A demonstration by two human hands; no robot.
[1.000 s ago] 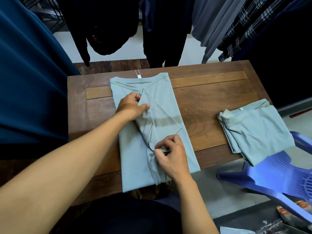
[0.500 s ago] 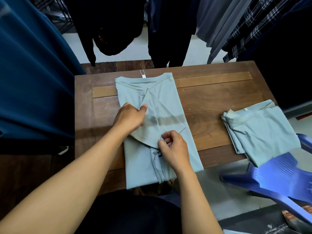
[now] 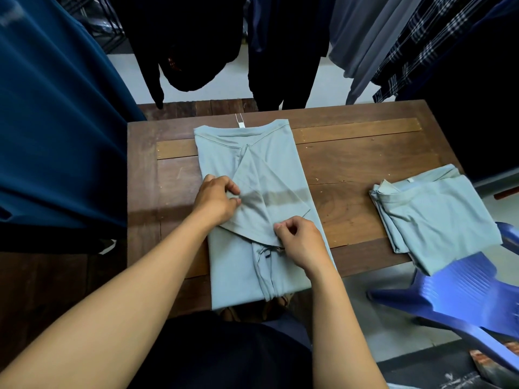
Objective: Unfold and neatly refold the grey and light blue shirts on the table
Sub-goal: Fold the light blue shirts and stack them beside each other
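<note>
On the wooden surface [image 3: 365, 153] in front of the person, the light blue shirt [image 3: 233, 276] lies lengthwise, collar at the far end, both sides turned in to make a narrow strip. Since a second ago the left hand [image 3: 217, 200] has slid down from near the shoulder to the sleeve's left edge. The sleeve [image 3: 266, 192] now lies as a flatter triangle across the folded body. I judge the sleeve tuck is nearly settled and the crosswise folds remain to do.

Both hands are mostly closed. The left hand pinches the sleeve's left edge between thumb and curled fingers, and the right hand [image 3: 300, 242] nips the sleeve hem at its near corner. A second folded shirt [image 3: 438, 217] sits at the right edge of the surface, hanging partly over a blue plastic chair [image 3: 463, 299].
</note>
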